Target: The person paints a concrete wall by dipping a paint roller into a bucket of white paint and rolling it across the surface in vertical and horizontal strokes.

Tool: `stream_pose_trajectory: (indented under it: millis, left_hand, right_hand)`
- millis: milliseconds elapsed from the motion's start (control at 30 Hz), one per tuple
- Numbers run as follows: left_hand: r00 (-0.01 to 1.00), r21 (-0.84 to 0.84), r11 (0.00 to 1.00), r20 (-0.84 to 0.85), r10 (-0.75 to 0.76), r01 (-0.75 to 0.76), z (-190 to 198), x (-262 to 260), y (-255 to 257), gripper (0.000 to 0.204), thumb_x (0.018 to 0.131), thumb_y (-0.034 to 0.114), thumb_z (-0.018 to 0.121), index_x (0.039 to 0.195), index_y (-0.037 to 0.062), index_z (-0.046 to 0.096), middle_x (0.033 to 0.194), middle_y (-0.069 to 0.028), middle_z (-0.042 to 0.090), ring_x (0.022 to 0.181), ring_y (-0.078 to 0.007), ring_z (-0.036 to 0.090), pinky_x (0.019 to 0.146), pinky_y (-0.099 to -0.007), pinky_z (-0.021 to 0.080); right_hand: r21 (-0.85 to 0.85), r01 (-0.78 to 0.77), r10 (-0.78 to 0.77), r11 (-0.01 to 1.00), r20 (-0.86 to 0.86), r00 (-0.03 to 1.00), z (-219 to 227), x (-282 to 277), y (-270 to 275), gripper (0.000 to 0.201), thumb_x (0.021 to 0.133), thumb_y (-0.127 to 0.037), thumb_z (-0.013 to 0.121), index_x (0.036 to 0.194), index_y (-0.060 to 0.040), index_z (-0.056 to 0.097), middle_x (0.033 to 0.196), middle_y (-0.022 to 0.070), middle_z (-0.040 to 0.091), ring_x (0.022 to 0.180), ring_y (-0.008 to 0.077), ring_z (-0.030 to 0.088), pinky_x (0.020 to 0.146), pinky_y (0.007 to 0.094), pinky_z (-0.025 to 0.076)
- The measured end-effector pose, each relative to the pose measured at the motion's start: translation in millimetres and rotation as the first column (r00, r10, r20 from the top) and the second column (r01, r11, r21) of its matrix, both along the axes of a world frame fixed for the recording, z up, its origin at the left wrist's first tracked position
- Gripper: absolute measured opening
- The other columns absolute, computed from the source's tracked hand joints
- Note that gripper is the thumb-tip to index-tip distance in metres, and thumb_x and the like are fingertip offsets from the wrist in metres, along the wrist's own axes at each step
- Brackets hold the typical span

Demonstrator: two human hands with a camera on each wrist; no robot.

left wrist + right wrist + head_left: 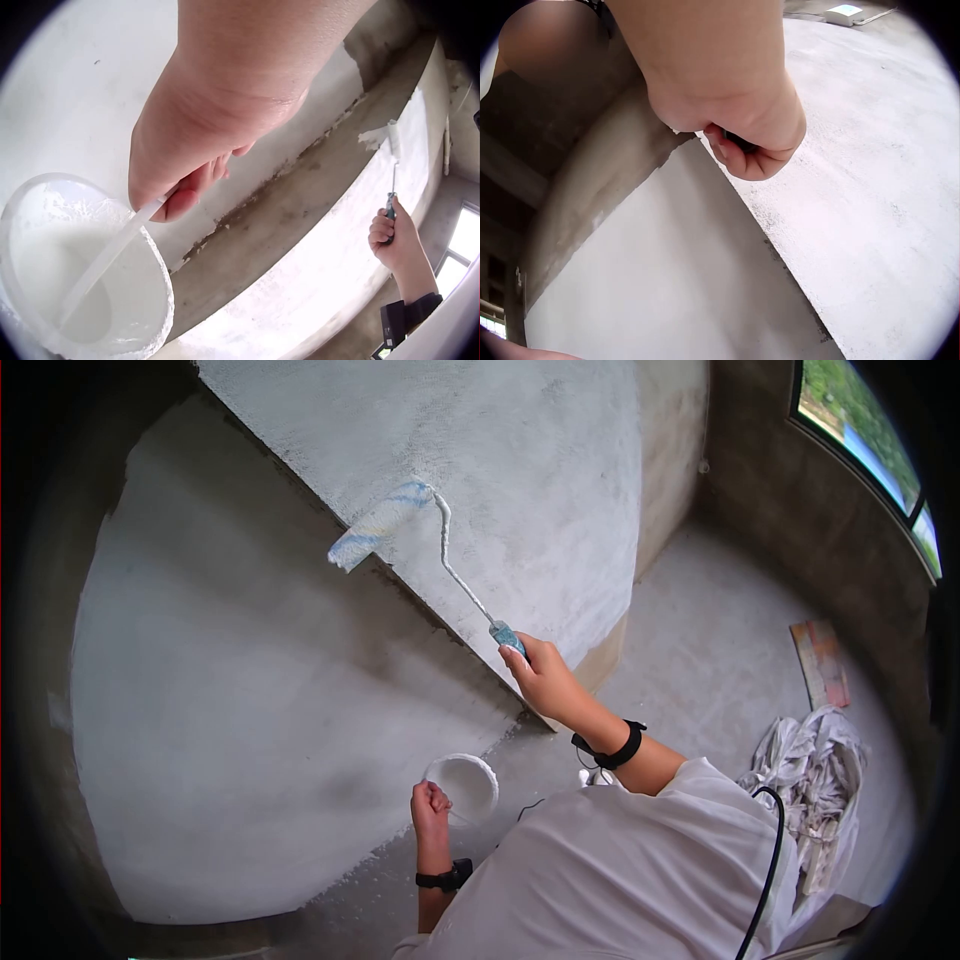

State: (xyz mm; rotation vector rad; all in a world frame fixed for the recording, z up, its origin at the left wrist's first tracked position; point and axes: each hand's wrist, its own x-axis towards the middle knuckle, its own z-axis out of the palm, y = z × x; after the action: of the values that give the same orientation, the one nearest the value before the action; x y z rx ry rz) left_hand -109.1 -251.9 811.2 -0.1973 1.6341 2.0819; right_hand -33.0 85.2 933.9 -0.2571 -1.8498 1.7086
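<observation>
My right hand (542, 675) grips the teal handle of a paint roller (385, 523), its fingers curled round the grip. The roller's white, blue-streaked sleeve overlaps the wall's corner edge in the head view, beside the white-coated wall face (530, 470). Lower down, my left hand (430, 807) holds a white bucket (490, 785) by its bail handle (105, 259). White paint (60, 270) lies inside the bucket, and its rim is crusted with paint. In the right wrist view the right hand (750, 150) hides most of the roller handle.
A grey-white wall face (200, 710) spreads to the left of the corner edge. Crumpled white cloth (815, 760) lies on the floor at right, near a stained board (822, 660). A window (865, 430) stands at upper right. A black cable (772, 870) runs down over the shirt.
</observation>
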Motion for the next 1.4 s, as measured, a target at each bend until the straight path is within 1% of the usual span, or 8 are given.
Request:
stream_pose_trajectory:
  millis: [100,167,267,400,467,567,867,1400]
  left_hand:
    - [1.0,-0.013,1.0,0.001,0.003,-0.003,6,-2,5,0.029,0.094,0.033,0.052,0.076,0.0118,0.048,0.055,0.004,0.033,0.052,-0.0104,0.034,0.06,-0.0311,0.034]
    - [1.0,-0.006,1.0,0.004,0.0,0.0,9,-4,7,0.028,0.094,0.033,0.052,0.076,0.0117,0.048,0.055,0.0039,0.033,0.052,-0.0103,0.034,0.061,-0.0308,0.034]
    - [0.999,-0.037,0.999,-0.002,-0.032,0.032,13,-7,11,0.026,0.096,0.035,0.049,0.08,0.0138,0.048,0.055,0.0054,0.032,0.051,-0.0085,0.032,0.062,-0.029,0.033]
    - [1.0,-0.031,0.999,0.012,0.015,-0.015,11,-8,14,0.028,0.095,0.032,0.051,0.076,0.0121,0.047,0.056,0.0041,0.032,0.052,-0.0102,0.034,0.061,-0.0297,0.033]
    - [1.0,-0.032,0.999,0.0,0.018,-0.018,14,-6,16,0.028,0.095,0.032,0.051,0.076,0.0124,0.047,0.056,0.0043,0.032,0.053,-0.0098,0.033,0.061,-0.0294,0.032]
    - [1.0,-0.016,1.0,-0.011,0.011,-0.012,13,-6,21,0.027,0.095,0.031,0.05,0.076,0.0124,0.047,0.057,0.0044,0.033,0.053,-0.0094,0.033,0.061,-0.0295,0.032]
    - [1.0,0.038,0.999,0.01,0.021,-0.021,-6,-14,14,0.025,0.096,0.032,0.049,0.079,0.0125,0.049,0.057,0.005,0.032,0.054,-0.0086,0.033,0.062,-0.0294,0.032]
    - [0.997,0.034,0.997,0.041,-0.069,0.068,-1,1,22,0.025,0.097,0.033,0.048,0.082,0.0126,0.048,0.056,0.0046,0.032,0.053,-0.0094,0.032,0.063,-0.0296,0.033]
  right_hand:
    - [0.022,0.004,-0.005,1.0,0.021,1.0,-10,2,0,0.033,0.101,-0.027,0.054,0.087,0.0027,0.053,0.061,0.0126,0.041,0.058,0.0201,0.035,0.055,0.0376,0.037]
    - [0.024,-0.012,0.01,1.0,0.089,0.996,-14,5,-1,0.029,0.1,-0.023,0.052,0.084,0.0012,0.049,0.063,0.0038,0.041,0.062,0.0131,0.035,0.057,0.034,0.037]
    - [0.046,0.027,-0.03,0.999,0.062,0.998,-42,0,0,0.032,0.101,-0.027,0.054,0.088,0.0023,0.054,0.061,0.0137,0.041,0.056,0.0211,0.036,0.055,0.0384,0.038]
    - [-0.002,-0.071,0.071,0.997,0.076,0.995,-75,1,3,0.031,0.101,-0.027,0.054,0.087,0.0008,0.054,0.06,0.0089,0.044,0.055,0.0172,0.037,0.053,0.0358,0.037]
    - [-0.303,-0.271,0.298,0.914,0.046,0.954,-81,6,4,0.032,0.102,-0.029,0.052,0.085,-0.0021,0.053,0.061,0.0006,0.045,0.056,0.0109,0.037,0.052,0.031,0.036]
    - [-0.342,-0.298,0.307,0.891,-0.028,0.951,-76,10,6,0.033,0.104,-0.031,0.049,0.083,-0.0049,0.052,0.062,-0.0051,0.044,0.057,0.0061,0.038,0.052,0.0264,0.034]
    - [-0.212,-0.29,0.263,0.933,-0.146,0.954,-42,-6,20,0.032,0.106,-0.028,0.04,0.084,-0.006,0.049,0.061,-0.0049,0.038,0.052,0.0043,0.032,0.048,0.0223,0.028]
    - [-0.266,-0.239,0.234,0.934,-0.052,0.971,-39,-19,24,0.036,0.105,-0.032,0.044,0.081,-0.0063,0.052,0.062,-0.0057,0.039,0.053,0.0044,0.034,0.048,0.0227,0.029]
